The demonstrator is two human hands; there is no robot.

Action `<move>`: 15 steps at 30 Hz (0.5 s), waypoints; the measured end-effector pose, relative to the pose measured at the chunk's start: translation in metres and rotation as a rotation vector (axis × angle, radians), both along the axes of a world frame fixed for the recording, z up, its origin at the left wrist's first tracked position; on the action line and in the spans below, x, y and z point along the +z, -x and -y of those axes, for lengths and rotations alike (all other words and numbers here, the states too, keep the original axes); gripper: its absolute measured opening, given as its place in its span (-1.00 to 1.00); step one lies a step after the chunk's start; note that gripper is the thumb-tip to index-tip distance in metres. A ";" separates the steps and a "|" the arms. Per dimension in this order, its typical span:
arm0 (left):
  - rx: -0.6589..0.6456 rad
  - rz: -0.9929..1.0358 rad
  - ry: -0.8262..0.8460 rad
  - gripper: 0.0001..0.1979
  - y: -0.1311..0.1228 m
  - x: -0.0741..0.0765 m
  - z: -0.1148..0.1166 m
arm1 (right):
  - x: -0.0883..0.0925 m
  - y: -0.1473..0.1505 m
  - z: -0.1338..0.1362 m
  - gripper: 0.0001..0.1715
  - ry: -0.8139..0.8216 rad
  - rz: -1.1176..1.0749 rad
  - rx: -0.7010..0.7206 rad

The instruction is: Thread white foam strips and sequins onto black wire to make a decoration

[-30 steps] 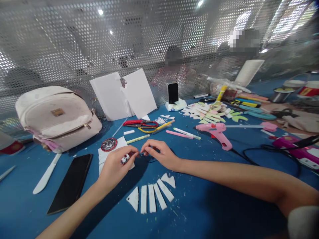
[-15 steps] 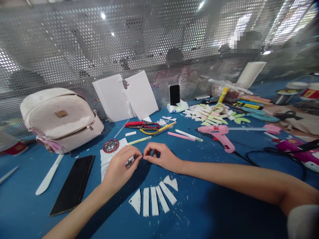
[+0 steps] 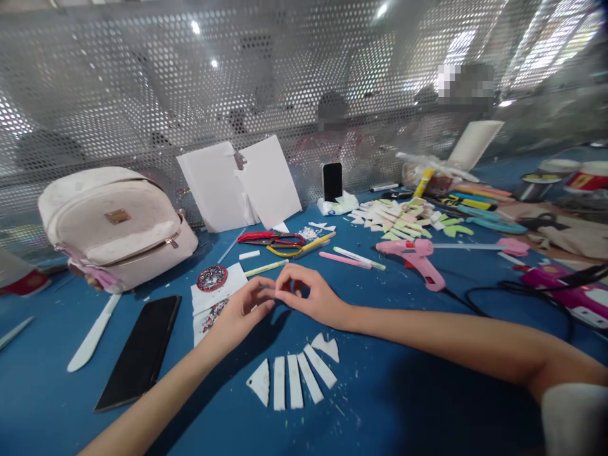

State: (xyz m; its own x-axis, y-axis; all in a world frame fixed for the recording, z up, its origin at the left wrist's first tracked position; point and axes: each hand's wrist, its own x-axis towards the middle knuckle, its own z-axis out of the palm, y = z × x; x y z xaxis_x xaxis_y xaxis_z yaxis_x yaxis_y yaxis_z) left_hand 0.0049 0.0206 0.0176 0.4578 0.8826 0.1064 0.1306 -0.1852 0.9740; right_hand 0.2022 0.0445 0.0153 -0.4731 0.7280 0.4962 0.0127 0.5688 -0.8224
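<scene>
My left hand (image 3: pixel 247 307) and my right hand (image 3: pixel 308 294) meet fingertip to fingertip above the blue table. The right thumb and index finger are pinched together. My left fingers are curled, with the thumb close to the right fingertips. Whatever lies between them is too small to make out. Beside my left wrist, sequin-like bits (image 3: pixel 216 315) lie on white paper (image 3: pixel 199 304), with a red-rimmed round dish (image 3: pixel 211 278) of similar bits on it. Below my hands, several white foam strips (image 3: pixel 295 380) fan out, with a triangular piece (image 3: pixel 259 382) at the left end.
Left stand a white backpack (image 3: pixel 118 221), a black phone (image 3: pixel 140 351) and a white plastic knife (image 3: pixel 94 332). Beyond my hands lie red-handled scissors (image 3: pixel 270 238) and markers (image 3: pixel 346 259). Right are a pink glue gun (image 3: pixel 418 256), its cord and a pile of foam cutoffs (image 3: pixel 394 218).
My left hand has shifted slightly and its fingers have loosened, uncovering sequin-like bits on the paper. My right hand has risen a little. The speckled patch between my left fingers no longer shows.
</scene>
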 end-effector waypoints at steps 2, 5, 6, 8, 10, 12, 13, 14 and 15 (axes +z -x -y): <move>-0.045 0.080 0.075 -0.75 -0.001 -0.002 -0.001 | 0.009 -0.001 0.002 -0.90 -0.002 -0.024 -0.006; -0.015 0.113 0.120 -0.77 -0.002 -0.002 0.000 | 0.024 -0.002 0.002 -0.90 0.054 -0.089 0.006; 0.015 0.104 0.136 -0.80 -0.002 -0.001 0.000 | 0.028 -0.003 0.001 -0.90 0.079 -0.120 0.016; 0.079 0.074 0.162 -0.82 -0.001 -0.001 0.002 | 0.034 -0.004 -0.003 -0.89 0.136 -0.175 0.050; 0.119 0.053 0.177 -0.82 0.000 -0.001 0.004 | 0.036 -0.005 -0.009 -0.87 0.185 -0.222 0.067; 0.135 0.052 0.196 -0.82 0.001 -0.003 0.006 | 0.036 -0.006 -0.016 -0.84 0.226 -0.258 0.059; 0.138 0.059 0.208 -0.82 0.000 -0.004 0.007 | 0.035 -0.006 -0.019 -0.83 0.252 -0.271 0.056; 0.140 0.067 0.221 -0.81 0.000 -0.004 0.008 | 0.035 -0.007 -0.022 -0.81 0.282 -0.277 0.053; 0.142 0.078 0.234 -0.81 0.000 -0.005 0.009 | 0.034 -0.008 -0.025 -0.80 0.309 -0.287 0.044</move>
